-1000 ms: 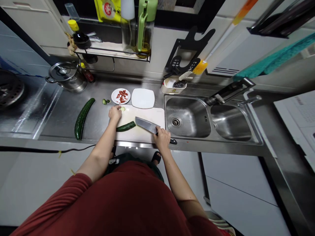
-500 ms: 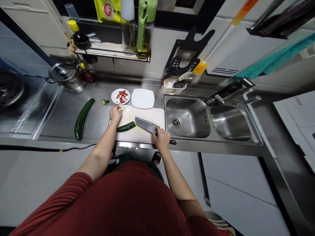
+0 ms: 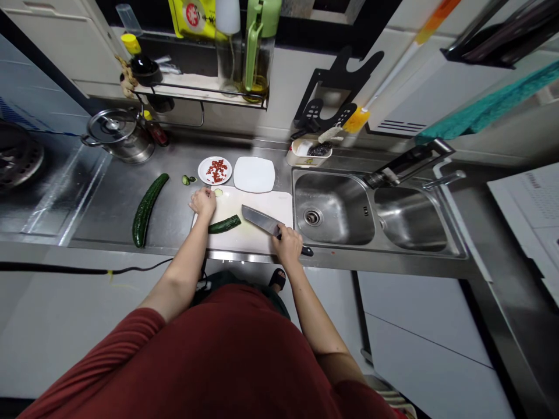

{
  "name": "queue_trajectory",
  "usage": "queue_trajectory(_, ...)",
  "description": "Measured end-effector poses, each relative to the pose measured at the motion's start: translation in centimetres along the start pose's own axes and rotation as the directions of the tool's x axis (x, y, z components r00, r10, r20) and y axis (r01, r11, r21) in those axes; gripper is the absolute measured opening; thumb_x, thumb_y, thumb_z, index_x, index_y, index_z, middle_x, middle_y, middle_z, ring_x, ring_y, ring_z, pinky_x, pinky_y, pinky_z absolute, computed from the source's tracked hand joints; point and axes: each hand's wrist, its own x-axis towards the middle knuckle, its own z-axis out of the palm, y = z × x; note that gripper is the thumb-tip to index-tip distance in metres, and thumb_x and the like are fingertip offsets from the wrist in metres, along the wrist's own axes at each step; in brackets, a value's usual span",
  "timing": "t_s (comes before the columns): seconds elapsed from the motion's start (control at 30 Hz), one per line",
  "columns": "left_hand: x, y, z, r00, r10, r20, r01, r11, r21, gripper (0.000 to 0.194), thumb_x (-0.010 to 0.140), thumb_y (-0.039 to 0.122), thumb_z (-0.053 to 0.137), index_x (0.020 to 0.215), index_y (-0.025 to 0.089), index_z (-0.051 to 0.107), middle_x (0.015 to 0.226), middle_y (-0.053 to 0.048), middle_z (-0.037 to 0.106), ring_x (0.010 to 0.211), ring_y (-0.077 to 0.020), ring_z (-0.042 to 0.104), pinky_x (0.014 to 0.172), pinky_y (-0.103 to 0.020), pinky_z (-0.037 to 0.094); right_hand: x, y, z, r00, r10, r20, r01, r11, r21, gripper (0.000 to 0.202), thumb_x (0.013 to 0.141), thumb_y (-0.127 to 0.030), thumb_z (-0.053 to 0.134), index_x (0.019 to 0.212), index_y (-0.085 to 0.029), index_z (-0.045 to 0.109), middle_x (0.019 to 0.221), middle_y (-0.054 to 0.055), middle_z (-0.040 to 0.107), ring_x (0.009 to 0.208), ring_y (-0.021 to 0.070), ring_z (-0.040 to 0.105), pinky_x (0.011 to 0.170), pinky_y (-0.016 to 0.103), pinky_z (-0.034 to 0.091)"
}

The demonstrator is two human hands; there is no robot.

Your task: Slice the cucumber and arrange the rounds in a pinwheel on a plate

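At the near edge of the cutting board [image 3: 262, 201], the right hand [image 3: 287, 244] is closed around the handle of a cleaver [image 3: 262, 221], its broad blade angled toward the board's middle and seemingly lifted just clear of it. The cut cucumber [image 3: 224, 224] lies left of the blade tip, close to it, along the near-left part of the board. The left hand [image 3: 202, 201] rests at the far-left corner of the board, fingers curled downward beside a pale cucumber slice [image 3: 218, 192]; whether it pinches anything cannot be told.

For a clean cut, the left hand should steady the cucumber with fingertips tucked back before the blade descends, and the blade should meet the cucumber squarely.

Beyond the board, toward the worktop's back edge, stand a plate of red pieces [image 3: 214, 170] and an empty white plate [image 3: 254, 174]. A whole cucumber [image 3: 147, 208] lies well apart, toward the left end of the worktop; the sink [image 3: 334, 209] adjoins the board's right edge.
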Motion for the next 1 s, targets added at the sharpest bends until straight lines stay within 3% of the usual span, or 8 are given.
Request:
queue_trajectory(0.2,-1.6,-0.5,-0.8,1.000,-0.018,-0.014,0.017,0.997,-0.073,0.017,0.085,0.031,0.053,0.097,0.027,0.065,0.103,-0.009,0.065,0.106,-0.0309,0.052,0.094,-0.050,0.033,0.0,-0.1,0.1,1.000,-0.001,0.010,0.000,1.000,0.015,0.035,0.086,-0.027,0.055,0.120,-0.020,0.060,0.099,0.007,0.065,0.093,0.0222,0.053,0.080,0.031,0.028)
queue_trajectory(0.47,-1.7,-0.8,-1.3,1.000,0.021,0.008,-0.020,0.998,-0.064,0.016,0.083,0.029,0.056,0.095,0.026,0.067,0.100,-0.009,0.065,0.105,-0.0309,0.054,0.094,-0.048,0.034,-0.2,-0.5,0.1,0.999,0.003,0.034,-0.005,0.999,0.054,0.035,0.086,-0.026,0.053,0.121,-0.019,0.060,0.101,0.007,0.067,0.095,0.0213,0.055,0.081,0.030,0.030)
queue_trajectory(0.6,-3.1,-0.8,-1.5,0.993,0.116,0.029,-0.114,0.991,-0.072,0.019,0.084,0.029,0.055,0.099,0.026,0.067,0.101,-0.009,0.065,0.104,-0.0304,0.055,0.092,-0.044,0.037,-0.4,-0.7,0.1,0.998,0.033,0.053,-0.039,0.994,0.106,0.032,0.091,-0.030,0.049,0.119,-0.021,0.061,0.101,0.006,0.068,0.092,0.0202,0.059,0.078,0.028,0.033)
queue_trajectory(0.83,-7.2,-1.0,-2.1,0.912,0.395,0.114,-0.377,0.914,-0.149,0.022,0.086,0.030,0.054,0.102,0.024,0.068,0.100,-0.009,0.065,0.101,-0.0269,0.056,0.092,-0.037,0.039,-0.4,-1.1,-0.3,0.983,0.106,0.152,-0.137,0.968,0.209,0.030,0.095,-0.038,0.044,0.115,-0.025,0.063,0.093,0.004,0.071,0.082,0.0192,0.062,0.068,0.026,0.034)
queue_trajectory(1.0,-8.9,-1.6,-2.4,0.852,0.504,0.140,-0.476,0.858,-0.195,0.024,0.089,0.035,0.051,0.101,0.024,0.069,0.103,-0.009,0.066,0.102,-0.0263,0.055,0.093,-0.037,0.039,0.2,-1.8,-0.4,0.977,0.040,0.209,-0.102,0.951,0.292,0.029,0.096,-0.036,0.041,0.107,-0.024,0.065,0.090,0.003,0.071,0.082,0.0188,0.062,0.065,0.024,0.033)
